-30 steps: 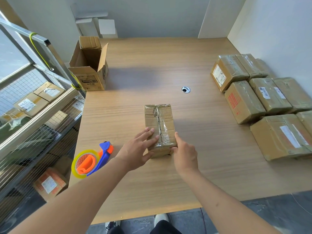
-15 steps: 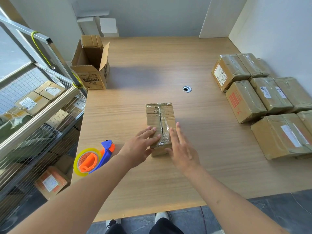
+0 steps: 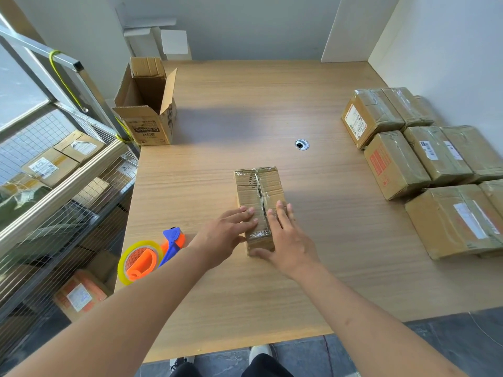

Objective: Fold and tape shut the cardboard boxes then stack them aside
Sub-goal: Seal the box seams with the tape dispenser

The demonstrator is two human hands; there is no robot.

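A small closed cardboard box (image 3: 258, 187) lies in the middle of the wooden table (image 3: 313, 240), with clear tape running along its top seam. My left hand (image 3: 226, 236) lies flat on the near left part of its top, fingers straight. Flat on the near right part is my right hand (image 3: 285, 240), its thumb down against the box's near end. An orange and blue tape dispenser (image 3: 148, 257) with a clear roll sits at the table's left edge, apart from both hands.
An open cardboard box (image 3: 148, 115) stands at the table's far left corner. Several taped boxes (image 3: 416, 159) fill the right side against the wall. A round cable hole (image 3: 302, 144) is behind the small box. A wire-mesh rack (image 3: 54, 186) holding parcels stands to the left.
My right hand has moved from the box's near right corner onto its top, fingers now spread flat beside the left hand. The left hand stayed on the box.
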